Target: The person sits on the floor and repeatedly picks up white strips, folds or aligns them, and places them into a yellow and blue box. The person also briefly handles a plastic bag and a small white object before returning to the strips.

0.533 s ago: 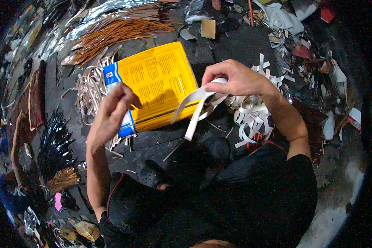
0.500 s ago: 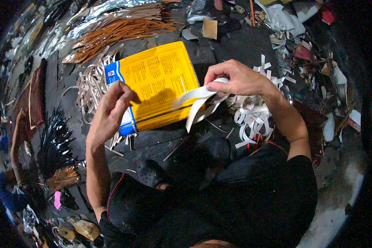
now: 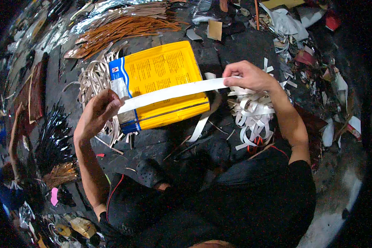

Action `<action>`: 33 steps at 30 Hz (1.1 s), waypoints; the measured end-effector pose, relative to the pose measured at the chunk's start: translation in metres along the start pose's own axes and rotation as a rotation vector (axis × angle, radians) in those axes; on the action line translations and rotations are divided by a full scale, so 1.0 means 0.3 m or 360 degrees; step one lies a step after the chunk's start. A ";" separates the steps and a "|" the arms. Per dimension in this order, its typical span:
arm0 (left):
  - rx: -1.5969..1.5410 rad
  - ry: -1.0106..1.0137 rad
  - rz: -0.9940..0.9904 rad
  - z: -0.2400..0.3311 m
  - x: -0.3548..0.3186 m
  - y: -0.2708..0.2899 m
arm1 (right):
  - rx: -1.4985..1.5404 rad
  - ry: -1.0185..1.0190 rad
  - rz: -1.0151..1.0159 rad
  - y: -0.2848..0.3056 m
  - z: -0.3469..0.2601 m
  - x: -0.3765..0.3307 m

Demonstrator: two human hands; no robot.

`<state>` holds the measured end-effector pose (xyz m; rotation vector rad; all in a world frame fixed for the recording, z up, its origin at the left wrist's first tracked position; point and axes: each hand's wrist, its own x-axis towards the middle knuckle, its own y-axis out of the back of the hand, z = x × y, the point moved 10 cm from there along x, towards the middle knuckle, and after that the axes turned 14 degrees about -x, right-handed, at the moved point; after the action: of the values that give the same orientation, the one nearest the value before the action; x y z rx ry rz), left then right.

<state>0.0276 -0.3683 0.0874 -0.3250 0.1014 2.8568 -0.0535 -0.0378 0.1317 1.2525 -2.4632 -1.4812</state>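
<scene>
A white flat strip (image 3: 173,93) stretches between my two hands above a yellow and blue metal can (image 3: 163,66) that lies on its side. My left hand (image 3: 97,111) pinches one end of the strip near the can's blue edge. Beyond the can's right end, my right hand (image 3: 248,76) is closed on the other end. Another white length hangs below the right part of the strip, beside the can. Under my right wrist lies a heap of curled white strips (image 3: 254,113). Thin whitish strips (image 3: 93,78) are bunched beside and partly beneath the can's left end.
Brown strips (image 3: 128,31) lie spread beyond the can. Shiny black strips (image 3: 56,138) sit at the left, with a brown bundle (image 3: 60,174) nearer me. Mixed scraps (image 3: 297,45) cover the far right. My dark shoe (image 3: 149,172) is on the floor below the can.
My left hand has taken hold of the strip's free end and moved slightly left and down. My right hand has shifted right, and the strip is now drawn nearly straight.
</scene>
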 end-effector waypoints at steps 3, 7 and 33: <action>-0.0233 0.0234 -0.0187 -0.070 -0.031 -0.032 | -0.0066 -0.0083 0.0085 0.029 0.085 -0.019; -0.0059 0.0230 -0.0005 -0.112 -0.057 0.068 | -0.0155 -0.0151 0.0238 0.084 0.122 -0.035; -0.0756 -0.0299 0.1096 -0.268 -0.061 0.129 | -0.0164 0.1032 0.0802 -0.363 -0.632 0.494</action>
<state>0.0512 -0.4181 0.0151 -0.1143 -0.6286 3.5514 -0.0138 -0.2970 0.1003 0.8200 -2.0175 -0.8790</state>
